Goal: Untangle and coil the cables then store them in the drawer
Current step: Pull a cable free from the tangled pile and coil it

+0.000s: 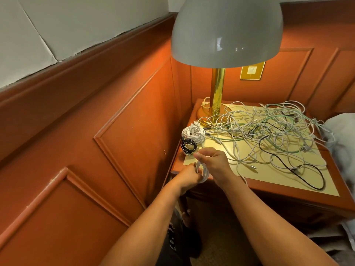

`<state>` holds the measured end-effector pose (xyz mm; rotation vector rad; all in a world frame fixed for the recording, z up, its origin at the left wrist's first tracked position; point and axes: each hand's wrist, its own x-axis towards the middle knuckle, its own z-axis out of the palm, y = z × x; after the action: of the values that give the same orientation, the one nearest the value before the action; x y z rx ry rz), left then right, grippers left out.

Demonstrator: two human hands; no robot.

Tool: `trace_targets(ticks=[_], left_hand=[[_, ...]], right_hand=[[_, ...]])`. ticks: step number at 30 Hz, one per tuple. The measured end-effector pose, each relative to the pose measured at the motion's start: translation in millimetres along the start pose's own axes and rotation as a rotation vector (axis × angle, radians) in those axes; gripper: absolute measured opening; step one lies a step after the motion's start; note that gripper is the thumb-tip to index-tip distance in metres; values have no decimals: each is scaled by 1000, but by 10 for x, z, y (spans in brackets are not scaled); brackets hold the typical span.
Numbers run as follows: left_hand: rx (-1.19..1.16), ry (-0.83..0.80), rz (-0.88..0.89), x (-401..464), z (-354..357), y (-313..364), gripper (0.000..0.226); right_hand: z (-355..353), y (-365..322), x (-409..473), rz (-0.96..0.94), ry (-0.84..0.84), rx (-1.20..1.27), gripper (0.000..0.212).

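Observation:
A tangle of white, green and black cables (pixel 269 135) sprawls over the nightstand top (pixel 307 181). At the top's near left corner lie a coiled white cable (pixel 194 134) and, in front of it, a coiled black cable (pixel 189 146). Just below that corner my left hand (pixel 189 174) grips a small white cable coil (pixel 204 173). My right hand (pixel 215 164) pinches the same cable above the coil, and its loose tail trails off to the right by my wrist. The drawer front under the top is in shadow.
A brass lamp (pixel 218 93) with a grey dome shade stands at the back left of the nightstand. Wood-panelled walls close in on the left and behind. A pale pillow (pixel 343 135) lies at the right edge. Carpet shows below.

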<state>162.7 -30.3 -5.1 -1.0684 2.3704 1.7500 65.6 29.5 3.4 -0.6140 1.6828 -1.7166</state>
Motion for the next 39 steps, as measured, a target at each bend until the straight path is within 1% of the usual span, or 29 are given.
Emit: trace_targets(ticks=[1, 3, 4, 6, 8, 10, 11, 13, 15, 17, 20, 22, 24, 28, 35, 39], left_hand=[[-48, -21, -22, 0, -19, 2, 15], [-174, -28, -55, 23, -54, -28, 18], [-229, -9, -63, 40, -58, -50, 15], [-285, 80, -53, 86, -64, -93, 10], [-294, 208, -34, 160, -51, -134, 11], [-310, 312, -29, 241, -33, -155, 10], [-290, 351, -28, 284, -28, -168, 7], [-145, 409, -43, 351, -52, -201, 6], [-29, 462, -44, 400, -97, -223, 11], [13, 491, -53, 455, -133, -247, 20], [155, 547, -72, 517, -153, -295, 26], [182, 600, -51, 539, -151, -333, 25], [114, 633, -31, 531, -160, -344, 31], [88, 630, -9, 535, -223, -397, 25], [116, 572, 46, 468, -250, -464, 33], [48, 580, 67, 421, -208, -441, 41]], right_hand=[[-15, 15, 10, 0, -44, 18, 4], [-55, 39, 51, 41, -73, 103, 12], [-73, 49, 81, 76, -45, 152, 15], [-96, 69, 164, 118, 42, 176, 11], [-86, 106, 253, 119, 108, 61, 8], [-61, 168, 349, 107, 133, -72, 11], [-50, 200, 400, 104, 129, -126, 13], [-37, 244, 484, 102, 101, -217, 14], [-38, 283, 545, 100, 40, -320, 12], [-34, 320, 578, 103, -13, -411, 15], [-16, 366, 580, 74, -32, -498, 14], [7, 388, 569, 30, -32, -564, 11], [27, 413, 566, -2, -23, -613, 10], [20, 450, 557, -42, -19, -652, 10], [-36, 521, 416, -130, -5, -620, 16], [-54, 543, 316, -159, 8, -620, 24]])
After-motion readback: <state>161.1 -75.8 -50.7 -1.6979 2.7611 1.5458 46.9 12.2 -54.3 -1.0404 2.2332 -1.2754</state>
